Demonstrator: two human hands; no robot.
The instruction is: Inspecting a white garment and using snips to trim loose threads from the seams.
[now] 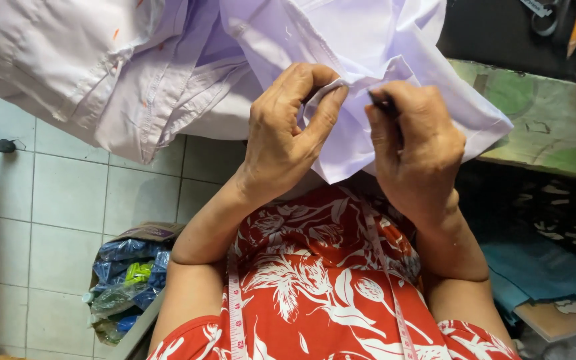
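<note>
2 hands, left hand (281, 137) and right hand (416, 150), pinch the lilac garment's (368, 40) folded edge.

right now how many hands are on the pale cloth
2. The left hand pinches a fold of the pale cloth at centre; the right hand grips it just beside, holding a small dark tool I can't identify. No other hands show.

Bright, even daylight; sharp focus
</note>
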